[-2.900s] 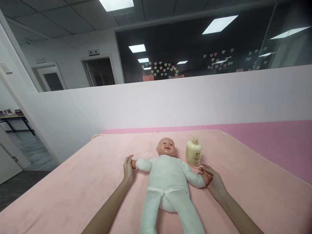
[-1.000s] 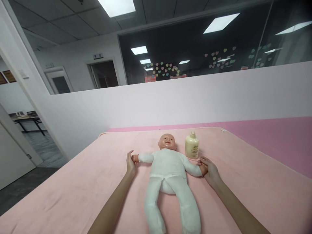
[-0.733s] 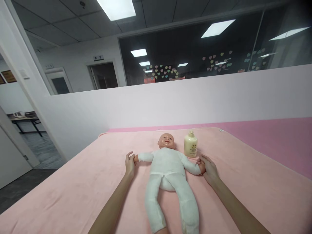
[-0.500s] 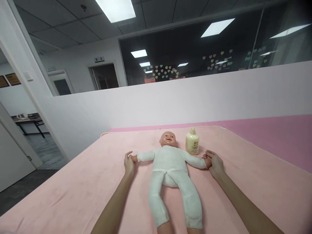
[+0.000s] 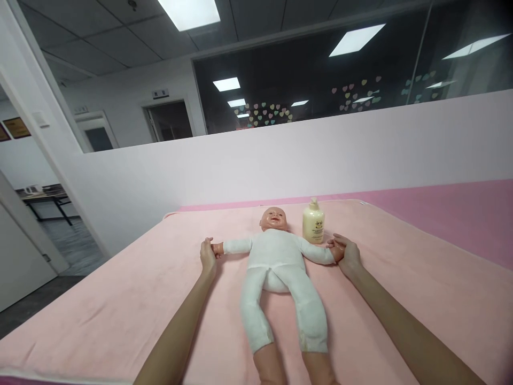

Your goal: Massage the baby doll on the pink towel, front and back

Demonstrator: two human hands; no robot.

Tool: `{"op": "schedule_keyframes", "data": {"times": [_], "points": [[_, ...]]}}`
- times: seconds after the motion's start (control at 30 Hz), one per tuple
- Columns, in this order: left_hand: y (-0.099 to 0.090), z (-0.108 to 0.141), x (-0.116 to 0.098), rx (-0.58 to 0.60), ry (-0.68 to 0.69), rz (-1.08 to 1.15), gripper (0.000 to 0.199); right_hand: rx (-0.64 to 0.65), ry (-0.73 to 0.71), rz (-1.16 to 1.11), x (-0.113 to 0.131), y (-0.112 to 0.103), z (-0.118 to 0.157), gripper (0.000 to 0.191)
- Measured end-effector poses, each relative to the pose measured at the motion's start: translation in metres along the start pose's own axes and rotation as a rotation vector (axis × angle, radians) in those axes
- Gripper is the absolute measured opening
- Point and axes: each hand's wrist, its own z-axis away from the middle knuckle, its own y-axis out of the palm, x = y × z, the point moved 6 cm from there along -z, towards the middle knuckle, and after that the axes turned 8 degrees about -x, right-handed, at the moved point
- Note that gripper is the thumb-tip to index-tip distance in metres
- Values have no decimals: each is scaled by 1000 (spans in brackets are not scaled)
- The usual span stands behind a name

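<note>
A baby doll (image 5: 276, 251) with a white cloth body lies on its back on a pink blanket (image 5: 132, 299), head away from me and arms spread wide. My left hand (image 5: 208, 256) is closed around the doll's hand on the left side. On the other side, my right hand (image 5: 347, 252) grips the doll's other hand, with its fingers curled over it. Just beyond that arm a pale yellow pump bottle (image 5: 313, 222) stands upright, apart from my right hand. The ends of the doll's legs run out of view at the bottom.
A white low wall (image 5: 256, 166) with a pink lower band rises behind the blanket, and a dark window (image 5: 280, 69) with heart stickers is above it. To the left are a white door (image 5: 24, 251) and a distant table (image 5: 46, 198).
The whole scene sits slightly higher in the picture, showing more of the doll's legs and the blanket's near edge. Both hands keep hold of the doll's hands.
</note>
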Motion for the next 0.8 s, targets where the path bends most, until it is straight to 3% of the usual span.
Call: {"op": "schedule_keyframes", "data": {"times": [0.1, 0.5, 0.8], "points": [[0, 1, -2, 21, -4, 1, 38, -20, 66, 24, -2, 1, 1, 40], [5, -6, 4, 82, 8, -95, 32, -205, -131, 148, -1, 4, 8, 34], [6, -2, -1, 88, 15, -125, 36, -169, -98, 117, 3, 4, 19, 39]]}}
